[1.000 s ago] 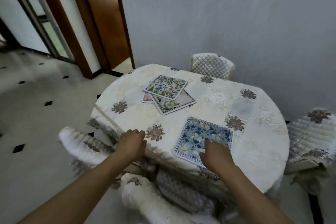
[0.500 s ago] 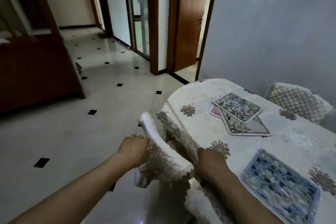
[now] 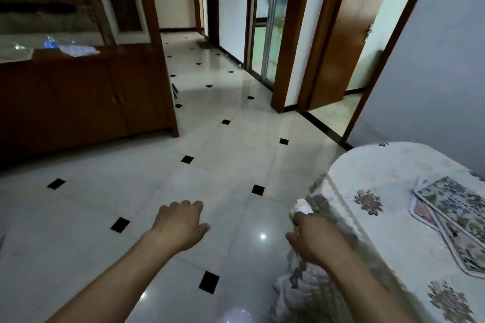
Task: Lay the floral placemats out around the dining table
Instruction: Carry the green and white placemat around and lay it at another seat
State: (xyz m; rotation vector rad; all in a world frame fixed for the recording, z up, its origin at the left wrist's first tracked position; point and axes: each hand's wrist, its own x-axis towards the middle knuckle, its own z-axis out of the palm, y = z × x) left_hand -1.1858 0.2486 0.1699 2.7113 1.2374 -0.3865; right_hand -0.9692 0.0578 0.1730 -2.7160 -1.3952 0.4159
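Observation:
A small stack of floral placemats (image 3: pixel 454 215) lies on the dining table (image 3: pixel 380 170), at the right edge of the view; the top one has a blue and green flower print. The table carries a cream cloth with brown flower motifs. My right hand (image 3: pixel 315 238) grips the top of a white covered chair (image 3: pixel 301 286) beside the table's near-left edge. My left hand (image 3: pixel 181 223) hovers over the floor, fingers loosely apart, holding nothing. The blue placemat laid earlier is out of view.
A glossy white tiled floor (image 3: pixel 210 165) with black diamond insets spreads to the left. A dark wooden cabinet (image 3: pixel 78 102) stands at the far left. A glass sliding door (image 3: pixel 267 16) and an open wooden door (image 3: pixel 343 34) lie ahead.
The view has swung left, away from the table. My left hand has let go of the chair and now hangs over the floor. My right hand has moved onto the chair top.

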